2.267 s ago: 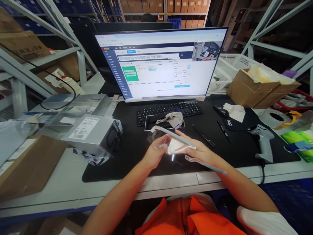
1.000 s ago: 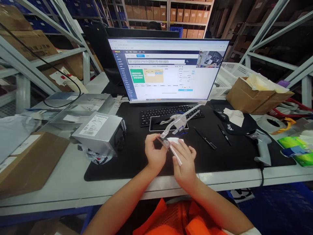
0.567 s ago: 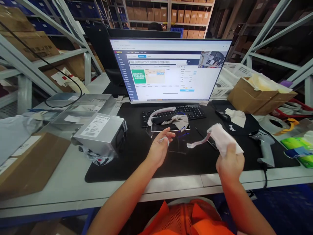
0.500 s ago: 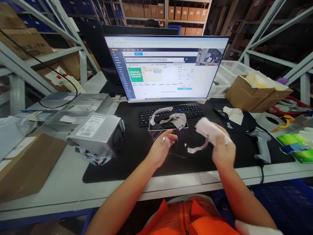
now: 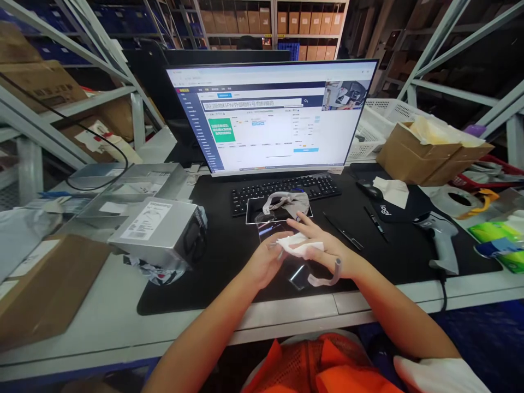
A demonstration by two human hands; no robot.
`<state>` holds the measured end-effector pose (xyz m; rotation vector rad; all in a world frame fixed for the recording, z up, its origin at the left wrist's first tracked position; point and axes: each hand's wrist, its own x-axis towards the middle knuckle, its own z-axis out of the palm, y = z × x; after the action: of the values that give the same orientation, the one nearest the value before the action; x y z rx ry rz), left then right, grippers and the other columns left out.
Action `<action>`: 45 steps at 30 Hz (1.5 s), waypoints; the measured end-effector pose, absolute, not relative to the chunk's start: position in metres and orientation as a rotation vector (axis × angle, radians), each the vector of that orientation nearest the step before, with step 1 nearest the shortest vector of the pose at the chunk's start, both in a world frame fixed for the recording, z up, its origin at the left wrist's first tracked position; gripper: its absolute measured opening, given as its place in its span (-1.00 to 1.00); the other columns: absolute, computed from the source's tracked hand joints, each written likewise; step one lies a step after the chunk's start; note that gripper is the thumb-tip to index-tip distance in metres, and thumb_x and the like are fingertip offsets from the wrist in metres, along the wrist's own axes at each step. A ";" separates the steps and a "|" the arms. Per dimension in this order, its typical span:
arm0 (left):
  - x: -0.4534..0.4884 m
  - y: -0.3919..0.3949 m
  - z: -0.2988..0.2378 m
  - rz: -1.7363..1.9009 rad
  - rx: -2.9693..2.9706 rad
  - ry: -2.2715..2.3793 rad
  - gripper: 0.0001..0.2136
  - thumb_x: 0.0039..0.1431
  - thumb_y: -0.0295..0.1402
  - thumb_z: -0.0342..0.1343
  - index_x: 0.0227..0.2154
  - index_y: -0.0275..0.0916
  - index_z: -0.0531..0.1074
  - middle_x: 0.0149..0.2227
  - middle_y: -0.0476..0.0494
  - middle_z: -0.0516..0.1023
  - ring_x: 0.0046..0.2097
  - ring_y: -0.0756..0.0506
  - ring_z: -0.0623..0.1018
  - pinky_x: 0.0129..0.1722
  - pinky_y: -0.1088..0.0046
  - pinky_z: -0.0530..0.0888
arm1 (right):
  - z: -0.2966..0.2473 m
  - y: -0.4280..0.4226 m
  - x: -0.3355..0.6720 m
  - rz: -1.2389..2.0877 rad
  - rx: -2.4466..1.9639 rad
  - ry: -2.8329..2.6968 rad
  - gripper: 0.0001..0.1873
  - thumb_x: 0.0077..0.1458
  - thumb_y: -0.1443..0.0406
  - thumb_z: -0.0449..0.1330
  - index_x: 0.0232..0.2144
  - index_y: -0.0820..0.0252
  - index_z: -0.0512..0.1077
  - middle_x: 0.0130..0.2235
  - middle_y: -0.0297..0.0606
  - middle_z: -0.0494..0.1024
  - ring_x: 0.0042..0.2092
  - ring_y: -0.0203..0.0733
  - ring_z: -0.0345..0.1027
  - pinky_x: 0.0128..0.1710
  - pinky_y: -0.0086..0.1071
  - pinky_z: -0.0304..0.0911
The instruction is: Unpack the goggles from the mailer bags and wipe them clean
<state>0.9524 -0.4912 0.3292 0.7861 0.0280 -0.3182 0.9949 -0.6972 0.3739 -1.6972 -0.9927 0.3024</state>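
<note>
My left hand holds a pair of clear glasses by the frame, just above the black desk mat. One pale temple arm curls out below my right wrist, the other rises toward the keyboard. My right hand presses a white wipe onto the glasses, fingers closed over it. A grey cloth lies on a dark tray just beyond.
A monitor stands behind the keyboard. A silver box and cardboard lie left. Right of the hands are two pens, a mouse, a barcode scanner, an open carton and a tape roll.
My right hand swung out to the right with the wipe, then came back and now presses it on the glasses in my left hand. The glasses have turned.
</note>
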 end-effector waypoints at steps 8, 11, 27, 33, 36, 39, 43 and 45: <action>0.966 -0.481 0.332 0.172 0.947 0.113 -0.62 -0.06 -0.18 0.44 -0.18 -0.17 0.53 -0.32 -0.05 0.60 -0.15 -0.10 0.62 -0.05 0.34 0.50 | 0.367 -0.717 1.023 -0.211 -1.044 0.087 -0.55 0.14 0.06 0.29 -0.10 0.32 0.55 -0.11 -0.03 0.65 -0.01 0.05 0.53 0.10 0.01 0.38; 0.967 -0.473 0.334 0.497 1.232 0.105 -0.64 -0.04 -0.30 0.42 -0.17 -0.18 0.48 -0.31 -0.04 0.58 -0.22 -0.07 0.62 -0.15 0.37 0.52 | 0.382 -0.730 1.013 -0.554 -0.908 0.214 -0.69 0.20 0.19 0.24 -0.10 0.29 0.53 -0.09 -0.11 0.64 0.06 -0.06 0.49 0.17 -0.06 0.33; 0.943 -0.512 0.374 1.026 2.268 -0.407 -0.74 0.02 -0.41 0.28 -0.19 -0.20 0.45 -0.41 0.01 0.51 -0.36 -0.06 0.49 0.11 0.00 0.35 | 0.329 -0.662 0.923 -0.033 -0.957 0.309 -0.45 0.06 -0.09 0.30 -0.13 0.24 0.58 -0.03 -0.05 0.63 0.09 0.13 0.46 0.23 0.03 0.22; 0.941 -0.521 0.362 0.946 2.297 -0.416 -0.77 0.01 -0.44 0.23 -0.21 -0.20 0.49 -0.41 0.01 0.49 -0.36 -0.04 0.48 0.16 0.00 0.33 | 0.331 -0.653 0.905 -0.007 -1.147 -0.308 -0.49 0.32 0.05 0.12 0.27 -0.07 0.31 0.33 -0.28 0.29 0.36 -0.05 0.10 0.39 -0.07 -0.03; 0.939 -0.517 0.362 0.899 2.343 -0.387 -0.79 0.05 -0.40 0.23 -0.21 -0.21 0.50 -0.41 0.01 0.49 -0.36 -0.05 0.49 0.17 -0.01 0.32 | 0.331 -0.656 0.906 0.004 -1.269 -0.292 -0.51 0.34 0.07 0.09 0.26 -0.06 0.32 0.34 -0.28 0.27 0.39 -0.05 0.04 0.42 -0.05 -0.13; 0.937 -0.514 0.362 0.857 2.366 -0.352 -0.81 0.08 -0.38 0.23 -0.21 -0.21 0.52 -0.42 0.02 0.48 -0.36 -0.05 0.50 0.17 -0.01 0.31 | 0.330 -0.657 0.908 0.108 -1.136 -0.227 -0.49 0.31 0.01 0.10 0.22 0.01 0.39 0.34 -0.25 0.27 0.39 -0.03 0.03 0.43 -0.06 -0.18; 0.936 -0.514 0.359 0.856 2.376 -0.344 -0.82 0.09 -0.36 0.25 -0.21 -0.19 0.52 -0.42 0.03 0.47 -0.36 -0.04 0.49 0.19 -0.03 0.27 | 0.342 -0.652 0.904 0.207 -0.823 0.009 -0.57 0.26 0.06 0.17 0.08 0.09 0.51 0.24 -0.22 0.42 0.34 -0.04 0.14 0.43 -0.08 -0.13; 0.936 -0.515 0.356 0.864 2.386 -0.358 -0.81 0.09 -0.37 0.26 -0.20 -0.20 0.52 -0.41 0.02 0.48 -0.36 -0.05 0.50 0.18 -0.04 0.26 | 0.352 -0.652 0.903 0.245 -0.700 0.128 -0.59 0.25 0.08 0.18 0.03 0.15 0.55 0.20 -0.19 0.46 0.32 -0.03 0.19 0.41 -0.09 -0.09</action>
<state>0.9356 -0.5153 0.3558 2.3863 -0.3578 0.8636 0.9027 -0.6519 0.3524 -0.7001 0.1276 0.2454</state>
